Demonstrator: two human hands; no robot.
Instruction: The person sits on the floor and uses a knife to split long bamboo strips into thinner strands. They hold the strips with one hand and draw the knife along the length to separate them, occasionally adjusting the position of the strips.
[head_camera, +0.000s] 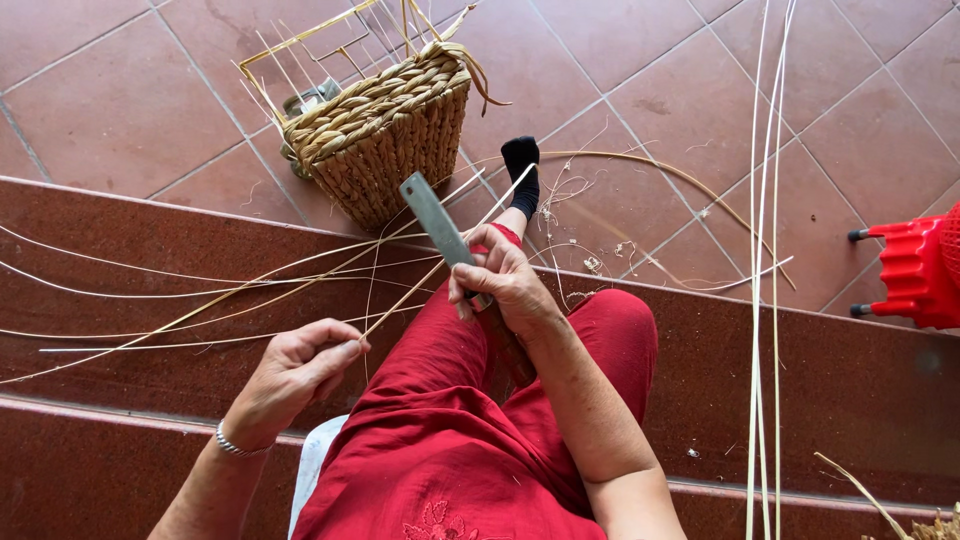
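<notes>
pinching a thin pale cane strip (430, 275), her left hand (300, 370) grips its end while her right hand (500, 280) clamps a grey flat blade (435, 220) against it.

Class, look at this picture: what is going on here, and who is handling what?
A person in red trousers sits on a reddish-brown step, seen from above. The right hand holds a flat grey blade against a thin cane strip, while the left hand pinches the strip's near end. More long strips lie across the step. A partly woven basket, its stakes sticking up unfinished, stands on the tiled floor in front.
</notes>
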